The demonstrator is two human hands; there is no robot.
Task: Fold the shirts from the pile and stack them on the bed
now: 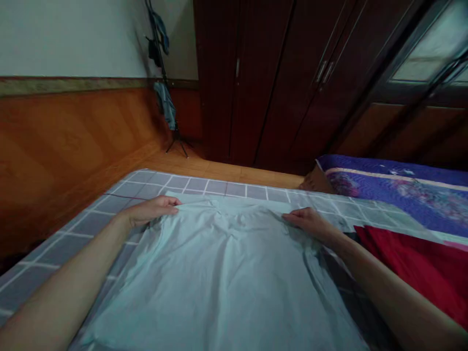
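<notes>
The pale garment (226, 273) is cut off below.

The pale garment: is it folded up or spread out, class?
Spread out: the pale garment lies wide over the checked cloth, left hand and right hand apart at its far edge.
</notes>
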